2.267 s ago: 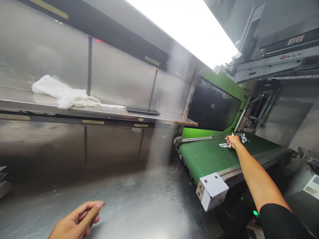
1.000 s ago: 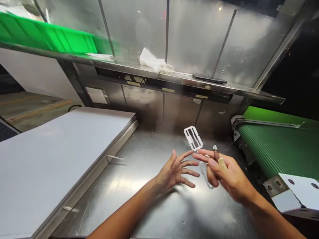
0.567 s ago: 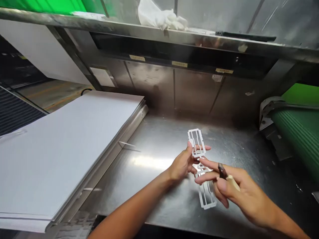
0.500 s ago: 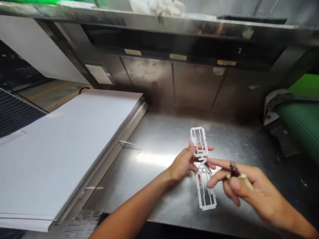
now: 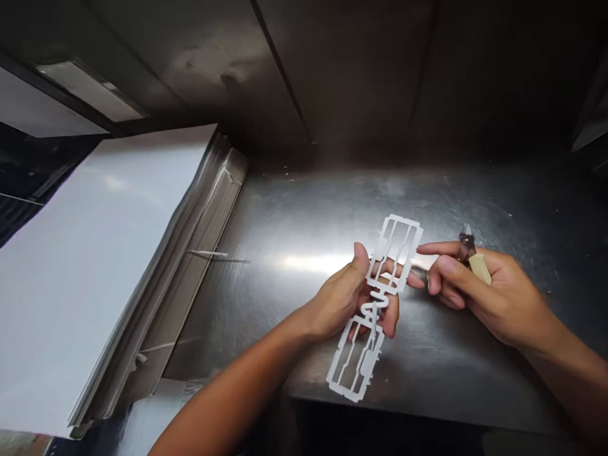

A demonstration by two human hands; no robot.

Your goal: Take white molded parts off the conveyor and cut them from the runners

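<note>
The left hand [image 5: 339,297] is curled closed around the middle of a white moulded plastic frame [image 5: 394,250], thumb in front, the frame's two ladder-shaped ends sticking out on either side. The right hand [image 5: 498,297] grips small side cutters [image 5: 467,244], its index finger just beside the frame, over a stainless steel worktop [image 5: 427,354], with a stack of white sheets [image 5: 95,253] to the left

Dim shadowed wall [image 5: 332,82], bright glare streak on steel table [image 5: 304,263], edges bowed by wide-angle distortion
</note>
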